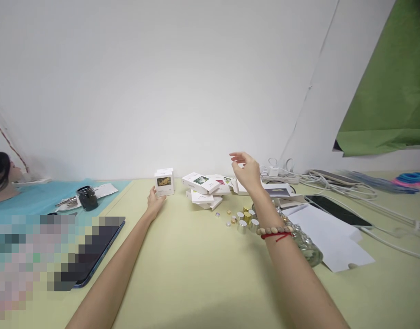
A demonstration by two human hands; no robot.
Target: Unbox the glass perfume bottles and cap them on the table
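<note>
At the back of the table, a small white box point(164, 183) with a flower picture stands upright, a second one partly hidden behind it. My left hand point(156, 202) is at its lower left corner, thumb and fingers apart; I cannot tell how firmly it touches the box. To the right lies a loose pile of similar white boxes point(202, 183) with green and pink pictures. My right hand point(246, 170) is raised over the right side of that pile, its fingers loosely bent and apart, with nothing visible in them. Below it are several gold and silver caps point(242, 225).
Glass bottles point(307, 246) lie beside my right forearm, near white paper point(328, 233) and a dark phone point(336, 210) among white cables point(398, 230). On the left are a tablet-like device point(103, 249), partly blurred, and a dark jar point(87, 198). Another person's head shows at the far left.
</note>
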